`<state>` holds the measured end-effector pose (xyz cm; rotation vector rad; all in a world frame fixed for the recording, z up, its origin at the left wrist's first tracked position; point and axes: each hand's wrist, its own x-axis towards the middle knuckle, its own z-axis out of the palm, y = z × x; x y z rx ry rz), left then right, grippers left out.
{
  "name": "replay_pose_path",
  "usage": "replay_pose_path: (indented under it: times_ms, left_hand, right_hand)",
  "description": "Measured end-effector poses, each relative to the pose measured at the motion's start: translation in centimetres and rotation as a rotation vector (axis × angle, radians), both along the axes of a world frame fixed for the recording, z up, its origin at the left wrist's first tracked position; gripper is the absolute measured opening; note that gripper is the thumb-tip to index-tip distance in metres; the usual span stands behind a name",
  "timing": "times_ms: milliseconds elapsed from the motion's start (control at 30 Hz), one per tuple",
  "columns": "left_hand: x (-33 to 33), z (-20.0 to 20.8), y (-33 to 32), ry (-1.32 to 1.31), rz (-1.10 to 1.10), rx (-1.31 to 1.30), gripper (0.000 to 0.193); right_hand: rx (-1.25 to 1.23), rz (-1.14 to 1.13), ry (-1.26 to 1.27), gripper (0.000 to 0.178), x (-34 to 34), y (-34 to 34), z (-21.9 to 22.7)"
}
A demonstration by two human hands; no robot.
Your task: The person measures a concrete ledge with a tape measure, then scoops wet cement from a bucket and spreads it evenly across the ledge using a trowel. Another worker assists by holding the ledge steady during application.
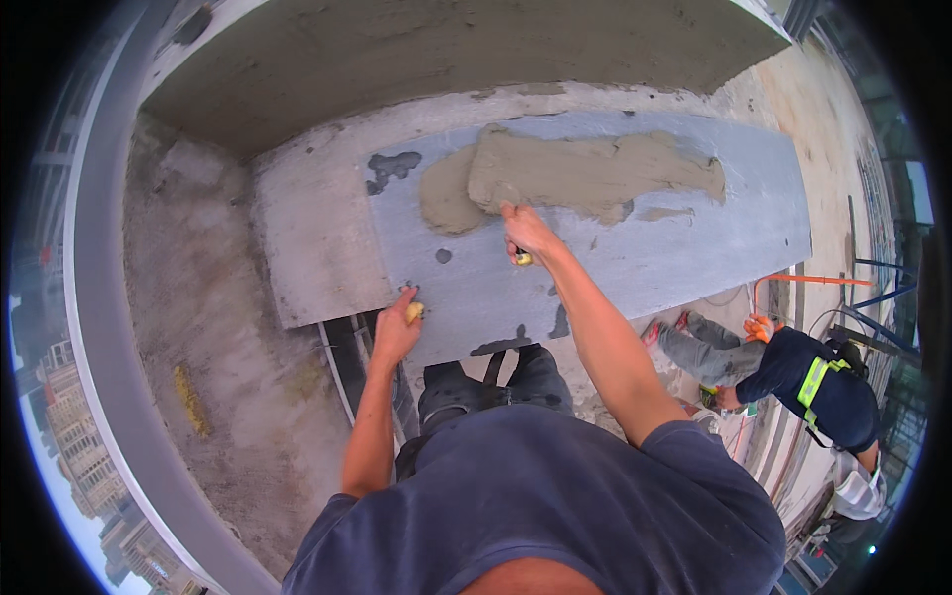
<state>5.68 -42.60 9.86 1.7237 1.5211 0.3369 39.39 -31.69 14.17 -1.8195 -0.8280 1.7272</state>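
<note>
A heap of wet grey mortar [595,169] lies spread along the far half of a blue-grey slab [694,258]. My right hand [529,233] is closed round the handle of a trowel [523,258], whose yellow end shows below the fist. The trowel's blade cannot be told apart from the mortar at the heap's near left edge. At the slab's near left edge is my left hand [397,335], its fingertips close to the surface. Between its fingers it holds a small yellow piece [415,312]; its kind is unclear.
Behind the slab rises a mortar-coated wall [476,50]. A paler board [322,228] lies at the slab's left. A ledge [89,228] curves along the left, with buildings beyond. At the right a person [823,382] in a reflective vest bends near an orange bar [818,280].
</note>
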Motion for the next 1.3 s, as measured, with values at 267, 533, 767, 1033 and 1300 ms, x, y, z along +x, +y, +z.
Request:
replay_pose_path:
  times_ms: [267, 533, 767, 1033, 1300]
  left_hand:
    - [-2.9, -0.4, 1.3, -0.119, -0.070, -0.064, 0.057]
    - [-9.1, 0.7, 1.3, -0.238, 0.170, -0.055, 0.045]
    - [-17.0, -0.2, 3.0, -0.230, 0.504, -0.032, 0.050]
    - [-19.8, -1.7, 1.3, -0.392, 0.640, -0.115, 0.045]
    - [-19.9, -0.4, -1.5, -0.418, 0.678, -0.184, 0.043]
  right_hand:
    - [-0.032, 0.558, -0.396, 0.052, -12.1, 1.8, 1.9]
    - [0.064, 0.495, -1.083, 0.049, -4.1, -8.9, 1.1]
    - [-0.123, -0.149, -0.657, 0.054, -10.0, -17.5, -3.4]
    - [0.004, -0.226, -0.420, 0.058, -8.1, -17.6, 1.7]
    - [-0.099, -0.134, -0.097, 0.058, -13.2, -12.4, 0.1]
